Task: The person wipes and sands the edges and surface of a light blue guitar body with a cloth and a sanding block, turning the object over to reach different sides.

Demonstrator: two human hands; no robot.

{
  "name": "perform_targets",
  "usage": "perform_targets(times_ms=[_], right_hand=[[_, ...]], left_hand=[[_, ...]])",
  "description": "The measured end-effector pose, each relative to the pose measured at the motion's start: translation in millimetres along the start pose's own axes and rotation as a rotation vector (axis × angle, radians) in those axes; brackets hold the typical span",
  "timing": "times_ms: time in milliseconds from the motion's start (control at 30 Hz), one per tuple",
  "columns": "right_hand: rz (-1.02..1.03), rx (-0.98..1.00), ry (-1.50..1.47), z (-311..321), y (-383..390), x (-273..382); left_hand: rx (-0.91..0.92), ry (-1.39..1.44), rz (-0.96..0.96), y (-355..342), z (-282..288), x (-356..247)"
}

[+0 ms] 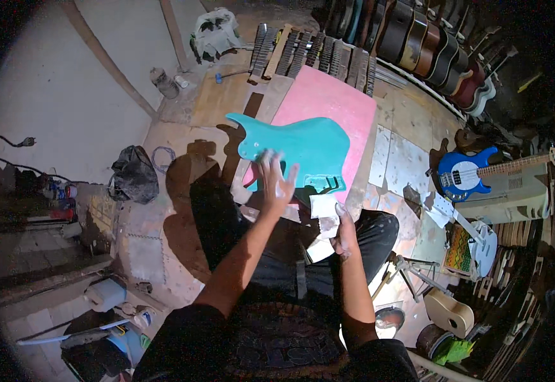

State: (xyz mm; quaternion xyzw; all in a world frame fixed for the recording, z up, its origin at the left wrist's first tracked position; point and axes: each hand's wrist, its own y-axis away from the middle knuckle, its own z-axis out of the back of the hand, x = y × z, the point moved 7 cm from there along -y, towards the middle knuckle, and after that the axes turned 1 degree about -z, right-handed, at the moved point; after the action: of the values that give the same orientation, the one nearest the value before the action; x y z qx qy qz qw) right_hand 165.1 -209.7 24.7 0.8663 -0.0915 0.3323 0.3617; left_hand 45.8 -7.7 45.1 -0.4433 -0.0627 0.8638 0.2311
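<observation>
A turquoise electric guitar body [305, 150] lies flat in front of me over a pink board [328, 92], with a cavity at its lower right. My left hand [276, 184] is on the body's lower left part, fingers apart and slightly blurred; whether each fingertip touches it I cannot tell. My right hand [345, 230] grips white paper sheets [321, 215], creased and marked with grey, just below the body's right end. I sit with dark-trousered legs around the work.
Guitar necks [300, 52] lie beyond the board, with a rack of guitar bodies [411, 48] behind. At the right are a blue bass guitar [456, 175], a metal stand [408, 274] and an unpainted body [449, 312]. A black bag [134, 175] lies left, beside a wall.
</observation>
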Motion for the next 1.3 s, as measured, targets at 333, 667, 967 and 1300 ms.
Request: perform_targets(times_ms=[333, 667, 967, 1300], right_hand=[[-0.018, -0.103, 0.003, 21, -2, -6], [0.116, -0.076, 0.181, 8, 1, 3], [-0.168, 0.044, -0.284, -5, 27, 1], [-0.292, 0.365, -0.447, -32, 43, -11]], left_hand=[[0.434, -0.408, 0.477, 36, -6, 54], [0.364, 0.412, 0.045, 68, -12, -73], [0.539, 0.581, 0.129, 70, -36, -70], [1.022, 0.695, 0.120, 59, -61, -29]])
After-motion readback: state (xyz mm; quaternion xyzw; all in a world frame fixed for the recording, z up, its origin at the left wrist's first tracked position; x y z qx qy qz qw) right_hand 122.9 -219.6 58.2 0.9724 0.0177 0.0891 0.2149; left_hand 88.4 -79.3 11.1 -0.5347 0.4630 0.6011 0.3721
